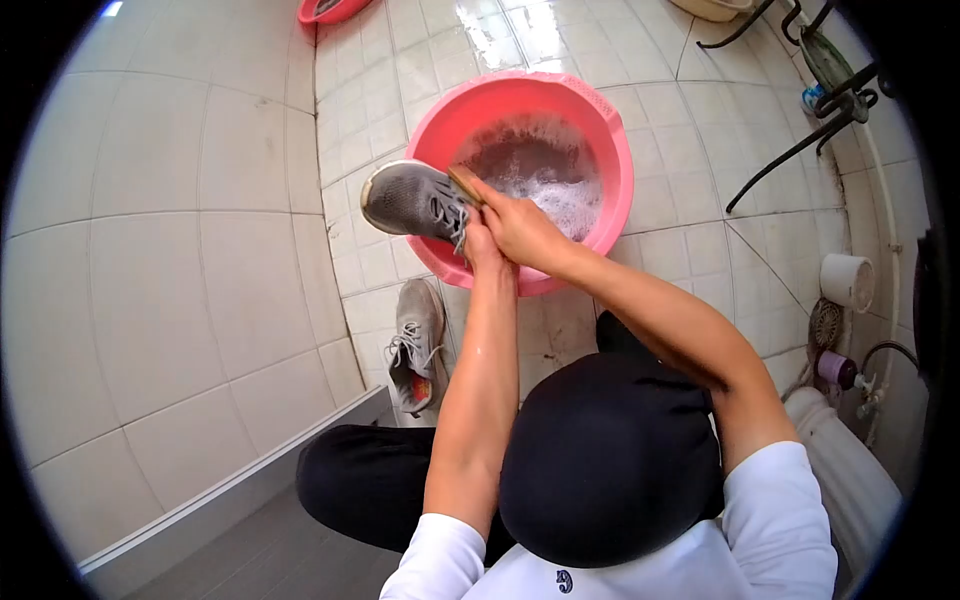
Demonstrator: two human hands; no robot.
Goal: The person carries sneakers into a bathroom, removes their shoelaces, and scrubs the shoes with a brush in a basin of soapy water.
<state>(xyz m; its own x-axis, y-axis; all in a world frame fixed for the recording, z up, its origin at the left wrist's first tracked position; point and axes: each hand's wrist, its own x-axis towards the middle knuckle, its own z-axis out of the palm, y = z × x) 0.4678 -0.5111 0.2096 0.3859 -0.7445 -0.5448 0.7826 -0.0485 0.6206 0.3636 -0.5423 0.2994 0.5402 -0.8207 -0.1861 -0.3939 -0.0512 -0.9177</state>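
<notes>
A grey lace-up shoe is held over the left rim of a pink basin, its pale-edged toe pointing left. My left hand is closed at the shoe's opening, partly hidden behind the laces and the other hand. In my right hand is a wooden brush, pressed against the shoe's upper side; its bristles are hidden. Foamy, murky water lies in the basin. A second grey shoe rests on the floor below the basin, its opening towards me.
Tiled floor surrounds the basin, with a tiled wall at the left. Black metal legs stand at the upper right. A white bucket and a purple container are at the right. Another pink basin shows at the top.
</notes>
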